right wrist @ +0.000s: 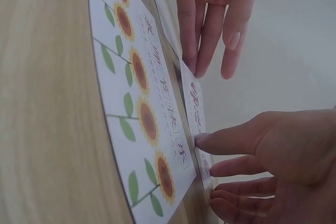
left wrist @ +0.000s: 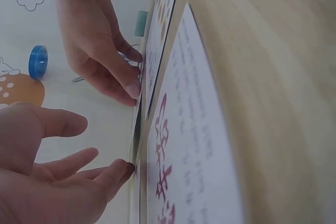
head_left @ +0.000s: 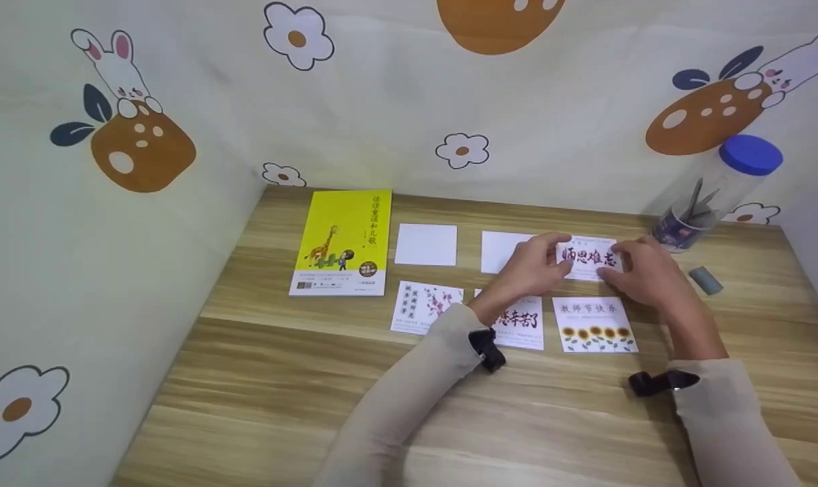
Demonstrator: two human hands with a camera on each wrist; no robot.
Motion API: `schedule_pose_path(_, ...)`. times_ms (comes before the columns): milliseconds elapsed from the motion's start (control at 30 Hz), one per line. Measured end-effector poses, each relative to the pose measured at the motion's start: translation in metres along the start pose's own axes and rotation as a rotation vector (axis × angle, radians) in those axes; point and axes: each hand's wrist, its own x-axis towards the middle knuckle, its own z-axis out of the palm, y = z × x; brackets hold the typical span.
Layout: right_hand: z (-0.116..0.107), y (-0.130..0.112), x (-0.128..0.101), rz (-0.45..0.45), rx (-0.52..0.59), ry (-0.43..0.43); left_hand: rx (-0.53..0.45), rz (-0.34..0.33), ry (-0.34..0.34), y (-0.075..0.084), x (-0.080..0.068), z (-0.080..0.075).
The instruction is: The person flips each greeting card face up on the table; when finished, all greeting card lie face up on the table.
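Observation:
A white card [head_left: 588, 257] with red calligraphy lies in the back row, at its right end, between my two hands. My right hand [head_left: 645, 270] pinches it by the right side; in the right wrist view the thumb [right wrist: 220, 139] lies on its printed face, with the fingers at its edge. My left hand [head_left: 534, 267] touches its left edge with fingertips, the thumb held away from it in the left wrist view. In front lies a sunflower card [head_left: 597, 325]. Left of that, a second red-lettered card [head_left: 524, 323] is partly covered by my left wrist.
Two blank white cards [head_left: 426, 245] lie in the back row, one partly behind my left hand. A blossom card [head_left: 426, 304] is at front left, beside a yellow book [head_left: 345, 243]. At back right stand a blue-lidded clear jar [head_left: 716, 193] and a grey-green eraser-like block [head_left: 706, 281].

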Motion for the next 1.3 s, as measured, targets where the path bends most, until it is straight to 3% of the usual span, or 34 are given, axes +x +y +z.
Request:
schedule_pose_path(167,0.0,-0.001,0.0,-0.002,0.007,0.002,0.027,-0.009,0.002,0.003,-0.002,-0.004)
schedule_pose_path(267,0.0,0.0,0.0,-0.001,0.02,0.001,-0.013,-0.022,0.004,0.005,-0.005,-0.011)
schedule_pose_path(400,-0.001,0.0,0.0,-0.008,0.029,-0.002,-0.089,0.014,0.025,0.003,-0.013,-0.031)
schedule_pose_path(500,-0.002,0.0,-0.002,-0.009,0.022,0.009,-0.101,0.049,0.058,-0.005,-0.02,-0.05)
schedule_pose_path(667,0.002,-0.011,-0.003,-0.033,0.043,0.106,-0.024,0.029,0.097,-0.023,-0.035,-0.079)
schedule_pose_path(767,0.01,-0.029,-0.002,-0.106,0.084,0.152,0.009,-0.006,0.1,-0.035,-0.044,-0.094)
schedule_pose_path(867,0.019,-0.051,0.002,-0.188,0.106,0.132,0.011,-0.044,0.099,-0.043,-0.051,-0.105)
schedule_pose_path(1000,0.028,-0.074,0.012,-0.248,0.11,0.076,0.0,-0.075,0.086,-0.048,-0.054,-0.111)
schedule_pose_path(1300,0.046,-0.097,0.016,-0.225,0.042,0.028,0.064,-0.092,-0.007,-0.051,-0.055,-0.108)
